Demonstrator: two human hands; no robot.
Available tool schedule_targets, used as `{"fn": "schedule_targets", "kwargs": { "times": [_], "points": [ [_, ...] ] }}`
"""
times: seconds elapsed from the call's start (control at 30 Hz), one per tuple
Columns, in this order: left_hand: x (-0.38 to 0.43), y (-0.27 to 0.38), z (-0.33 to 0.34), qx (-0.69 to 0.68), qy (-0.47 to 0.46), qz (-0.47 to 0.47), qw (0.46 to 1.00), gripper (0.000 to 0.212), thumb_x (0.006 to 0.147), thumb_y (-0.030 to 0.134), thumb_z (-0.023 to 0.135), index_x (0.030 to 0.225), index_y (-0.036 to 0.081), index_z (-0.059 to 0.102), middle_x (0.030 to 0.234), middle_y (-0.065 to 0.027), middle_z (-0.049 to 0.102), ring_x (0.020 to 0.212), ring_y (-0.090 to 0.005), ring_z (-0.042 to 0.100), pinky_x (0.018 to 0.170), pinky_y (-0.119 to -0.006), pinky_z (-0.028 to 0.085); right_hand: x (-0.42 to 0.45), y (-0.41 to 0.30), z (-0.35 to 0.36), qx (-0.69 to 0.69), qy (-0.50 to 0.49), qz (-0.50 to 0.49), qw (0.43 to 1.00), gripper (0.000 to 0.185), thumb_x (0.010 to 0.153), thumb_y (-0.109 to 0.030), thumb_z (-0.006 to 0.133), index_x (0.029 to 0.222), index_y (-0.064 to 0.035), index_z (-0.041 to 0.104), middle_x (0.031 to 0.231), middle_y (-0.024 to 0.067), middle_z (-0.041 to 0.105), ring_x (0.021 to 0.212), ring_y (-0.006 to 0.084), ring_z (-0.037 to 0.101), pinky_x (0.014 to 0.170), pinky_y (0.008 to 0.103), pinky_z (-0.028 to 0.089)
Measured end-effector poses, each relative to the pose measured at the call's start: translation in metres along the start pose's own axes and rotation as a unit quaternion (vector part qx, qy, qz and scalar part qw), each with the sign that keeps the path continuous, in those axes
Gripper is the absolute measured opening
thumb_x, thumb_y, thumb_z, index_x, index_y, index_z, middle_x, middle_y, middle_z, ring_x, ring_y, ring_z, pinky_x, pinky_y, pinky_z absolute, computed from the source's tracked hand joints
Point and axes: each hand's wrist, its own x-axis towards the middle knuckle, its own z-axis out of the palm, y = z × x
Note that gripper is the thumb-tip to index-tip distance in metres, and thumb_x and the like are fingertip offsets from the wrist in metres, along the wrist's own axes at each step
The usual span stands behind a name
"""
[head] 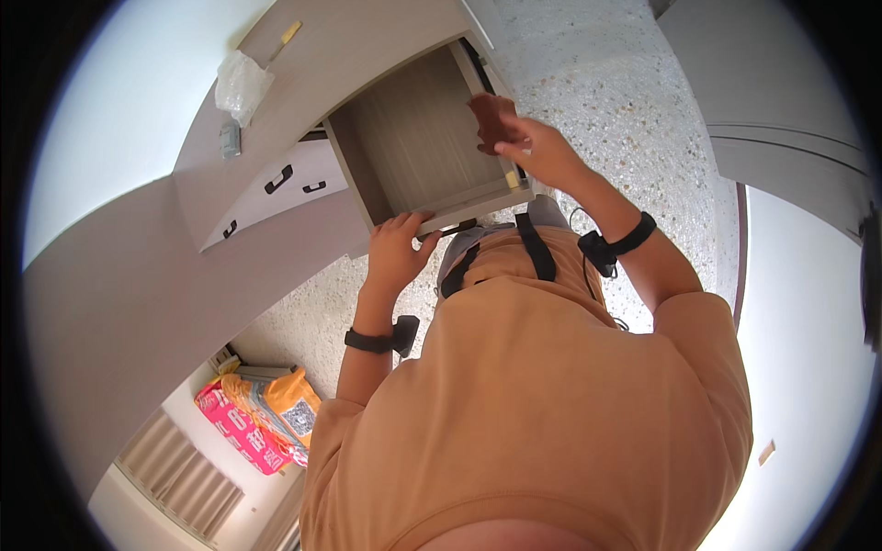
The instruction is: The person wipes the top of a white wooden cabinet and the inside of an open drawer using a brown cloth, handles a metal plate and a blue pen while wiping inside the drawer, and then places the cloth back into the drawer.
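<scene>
An open wooden drawer [427, 131] extends toward me from a grey cabinet, its wood-grain bottom showing. My left hand [397, 251] grips the near edge of the drawer front, fingers over the top and thumb on the outer side. In my right hand [541, 148] is a reddish-brown cloth [492, 120], pinched between thumb and fingers. The cloth hangs over the drawer's right side wall; whether it touches the wood I cannot tell. A small yellow piece [511, 179] sits at the drawer's near right corner.
On the grey top lie clear plastic wrap [241, 86], a small grey box [230, 140] and a yellow-ended tool [291, 33]. Other drawers with black handles [279, 179] are at left. Printed pink and orange bags [255, 417] stand lower left. Speckled floor [586, 103] extends at right.
</scene>
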Motion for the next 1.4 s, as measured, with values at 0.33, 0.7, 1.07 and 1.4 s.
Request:
{"fn": "schedule_targets", "kwargs": {
  "times": [0.33, 0.7, 1.07, 1.4],
  "points": [
    [0.001, 0.005, 0.003, 0.043, 0.049, 0.016, 0.998, 0.028, 0.085, 0.025, 0.073, 0.111, 0.015, 0.070, 0.094, -0.0040, 0.069, 0.091, -0.0274, 0.064, 0.081, -0.041, 0.045, 0.012, 0.031, 0.001, -0.187, 0.004, -0.173, 0.967, 0.066, 0.096, -0.032, 0.066, 0.146, 0.0038, 0.042, 0.131, 0.0295, 0.059, 0.119, 0.0370, 0.062, 0.099, 0.0379, 0.047],
    [-0.002, -0.009, 0.006, 0.019, 0.040, 0.024, 0.999, 0.024, 0.085, 0.024, 0.070, 0.107, 0.018, 0.068, 0.093, -0.0018, 0.066, 0.092, -0.0253, 0.063, 0.081, -0.041, 0.044, 0.111, 0.020, 0.008, -0.181, 0.013, -0.121, 0.976, 0.064, 0.099, -0.037, 0.058, 0.146, 0.0029, 0.042, 0.136, 0.0297, 0.055, 0.125, 0.0432, 0.056, 0.104, 0.0411, 0.045],
    [-0.003, -0.012, 0.015, 0.026, 0.073, 0.023, 0.997, 0.024, 0.082, 0.022, 0.073, 0.105, 0.020, 0.069, 0.089, -0.0008, 0.064, 0.090, -0.0257, 0.063, 0.079, -0.042, 0.044, 0.100, 0.012, 0.011, -0.177, 0.055, 0.011, 0.983, 0.049, 0.099, -0.037, 0.057, 0.133, -0.0012, 0.058, 0.115, 0.0230, 0.068, 0.106, 0.0367, 0.066, 0.092, 0.0391, 0.051],
    [-0.003, -0.017, 0.018, 0.028, 0.072, 0.033, 0.996, 0.023, 0.083, 0.018, 0.072, 0.105, 0.018, 0.069, 0.090, -0.0003, 0.065, 0.088, -0.0256, 0.063, 0.078, -0.042, 0.046, -0.015, 0.031, -0.036, -0.073, -0.247, 0.089, 0.962, 0.031, 0.103, -0.023, 0.054, 0.124, -0.0023, 0.063, 0.086, 0.0130, 0.068, 0.079, 0.0190, 0.061, 0.077, 0.0330, 0.049]
  ]
}}
